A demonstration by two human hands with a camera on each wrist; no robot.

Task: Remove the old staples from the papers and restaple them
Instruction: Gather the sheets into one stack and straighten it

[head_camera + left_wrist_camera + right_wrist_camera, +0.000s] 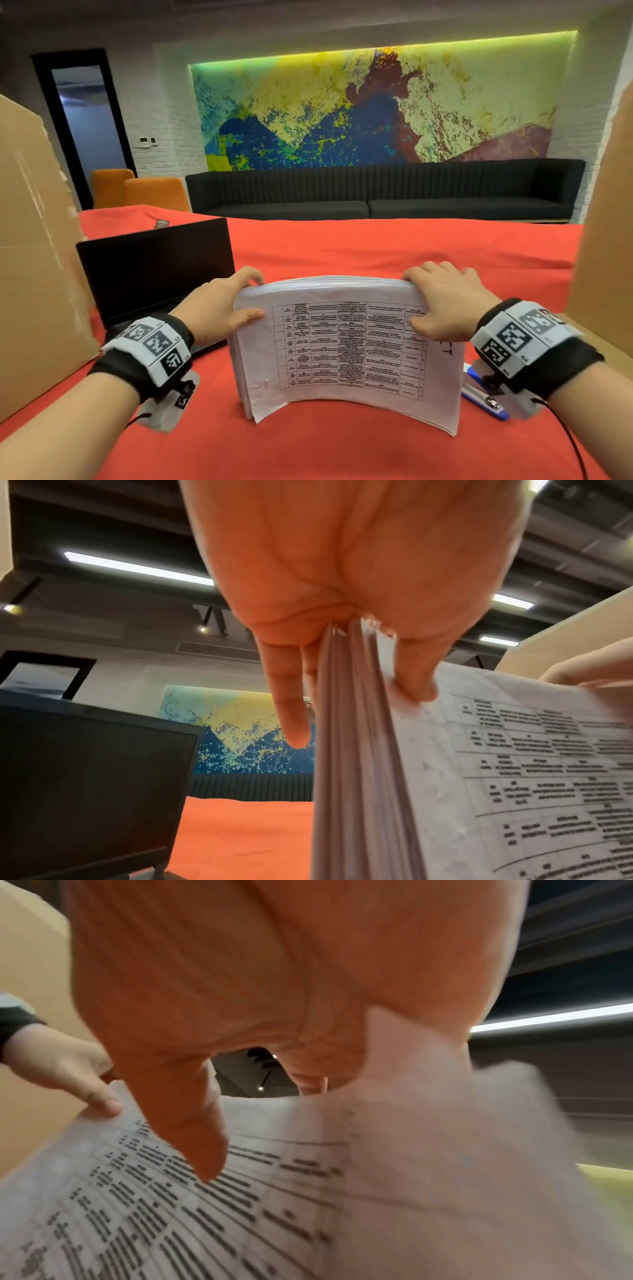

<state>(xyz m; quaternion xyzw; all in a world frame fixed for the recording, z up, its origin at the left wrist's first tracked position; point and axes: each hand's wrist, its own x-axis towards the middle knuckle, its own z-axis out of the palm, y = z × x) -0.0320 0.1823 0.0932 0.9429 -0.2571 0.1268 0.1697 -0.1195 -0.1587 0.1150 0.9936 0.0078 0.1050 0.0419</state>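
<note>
**Ana:** Papers (346, 346), a thick stack of them, standing on their lower edge on the red tablecloth (342, 452), right in front of the person, front sheet bowed toward us with a printed table across it.

**Ben:** And both hands are on it. The left hand (219, 308) has the upper left corner, thumb flat on the front page, fingers curled over the top and down the back.

**Ana:** The left wrist view confirms it: the stack's edge (356, 750) is wedged between thumb and fingers, a firm pinch, though one finger (289, 710) hangs straight beside the sheets.

**Ben:** On the other side, the right hand (445, 305) grips the upper right corner the same way, thumb on the page, fingers wrapped over the top.

**Ana:** From the right wrist the picture is blurred, but the thumb (192, 1123) plainly lies on the printed sheet (240, 1218), and a corner pokes up by the palm.

**Ben:** Just right of the stack, a blue and white stapler (479, 394) lies on the cloth, partly hidden under the right wrist.

**Ana:** Left of the stack, an open laptop (154, 270) with a dark screen, and a cardboard panel (34, 257) on that side.

**Ben:** Another cardboard panel (606, 240) on the right. Farther off, a black sofa (376, 192), two orange chairs (144, 192) and a colourful mural (359, 102) on the wall.
</note>
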